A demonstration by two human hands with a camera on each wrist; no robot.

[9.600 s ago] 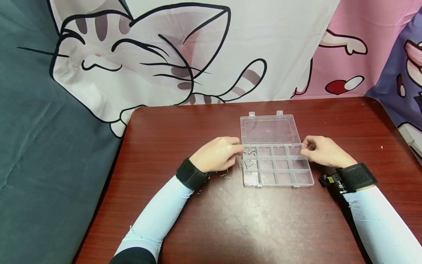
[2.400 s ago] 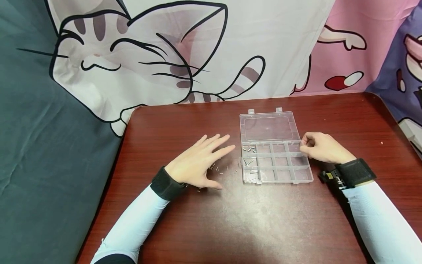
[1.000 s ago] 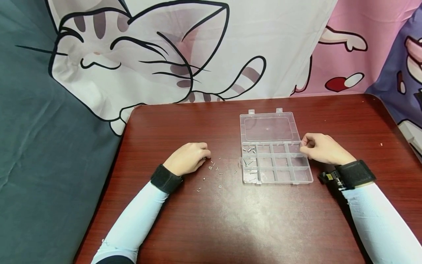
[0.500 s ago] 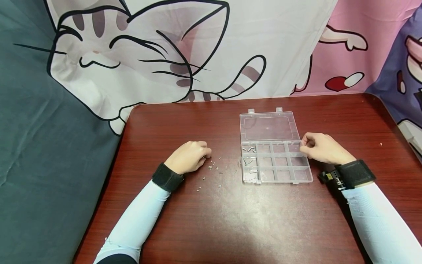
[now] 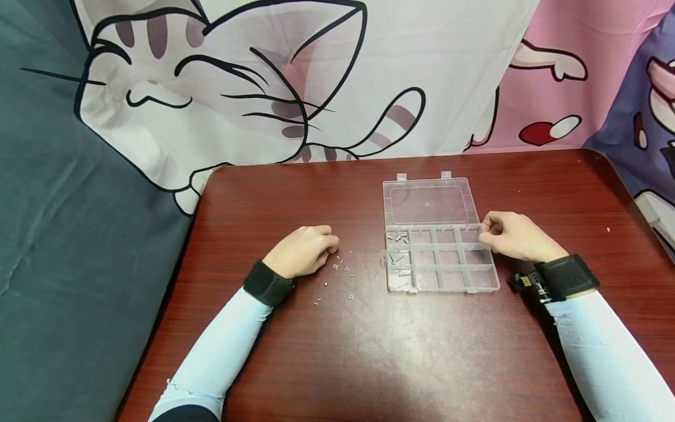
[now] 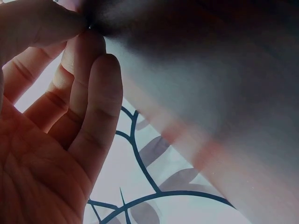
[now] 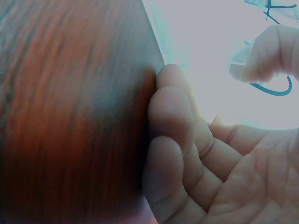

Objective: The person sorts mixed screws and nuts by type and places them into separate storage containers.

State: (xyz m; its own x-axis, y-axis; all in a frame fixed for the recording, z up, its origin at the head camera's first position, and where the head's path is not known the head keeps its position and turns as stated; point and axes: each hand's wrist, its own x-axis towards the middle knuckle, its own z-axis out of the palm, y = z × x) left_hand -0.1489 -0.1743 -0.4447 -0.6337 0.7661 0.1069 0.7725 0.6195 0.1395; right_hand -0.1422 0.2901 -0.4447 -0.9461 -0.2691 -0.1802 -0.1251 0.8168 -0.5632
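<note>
A clear plastic compartment box (image 5: 450, 258) lies with its lid (image 5: 432, 202) swung back flat on the table. Small screws (image 5: 401, 239) sit in its left column of compartments. At its right edge my right hand (image 5: 519, 236) grips the rim between thumb and curled fingers; in the right wrist view the fingertips (image 7: 170, 112) are down by the tabletop. My left hand (image 5: 300, 252) is lowered to the table left of the box. Its thumb and fingertip meet on a tiny metal piece, seen only as a glint (image 6: 90, 28) in the left wrist view; its kind is unclear.
Several loose screws (image 5: 346, 268) and small nuts or washers (image 5: 351, 297) are scattered between my left hand and the box. The brown table (image 5: 422, 363) ends at the back against a cat-print cloth (image 5: 337, 82). Green cloth (image 5: 79, 264) hangs along the left.
My left hand has gone from the box's left side, spread over the loose screws, then drawn in its fingers left of them. Screws now show in the front-left compartment. The right hand has stayed put.
</note>
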